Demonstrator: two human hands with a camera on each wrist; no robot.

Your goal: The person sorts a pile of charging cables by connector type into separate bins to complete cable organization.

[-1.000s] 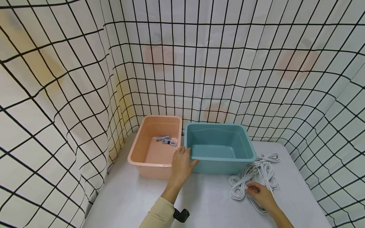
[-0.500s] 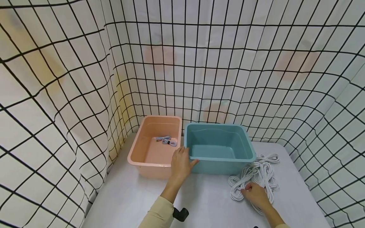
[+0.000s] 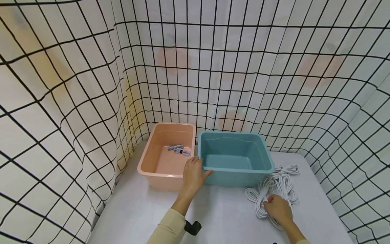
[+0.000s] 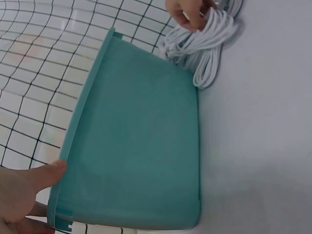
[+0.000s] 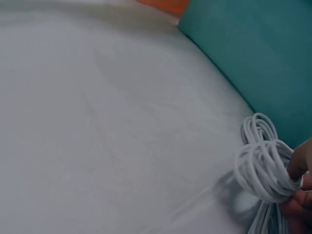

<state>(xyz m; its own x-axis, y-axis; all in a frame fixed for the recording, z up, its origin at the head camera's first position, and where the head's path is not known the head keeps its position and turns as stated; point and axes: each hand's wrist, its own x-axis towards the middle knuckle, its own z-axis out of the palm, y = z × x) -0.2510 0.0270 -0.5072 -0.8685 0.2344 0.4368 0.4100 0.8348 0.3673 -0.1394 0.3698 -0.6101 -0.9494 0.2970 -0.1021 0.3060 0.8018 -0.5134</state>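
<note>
White cable bundle (image 3: 275, 189) lies beside teal bin (image 3: 236, 159); right hand (image 3: 278, 208) pinches its coils, apparently gathering them. Left hand (image 3: 193, 174), fingers relaxed and together, rests on the bin's corner, seemingly steadying it.

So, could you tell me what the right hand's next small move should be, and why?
Probably lift the white cable bundle clear of the table. The right hand already has a grip on its coils, and the left hand rests on the empty teal bin beside it.

We count two plastic tubs — one pink tub (image 3: 158, 162) and one teal tub (image 3: 234, 176). One small coiled cable (image 3: 178, 149) lies in the pink one — and one pile of white cables (image 3: 274, 189) on the table.
</note>
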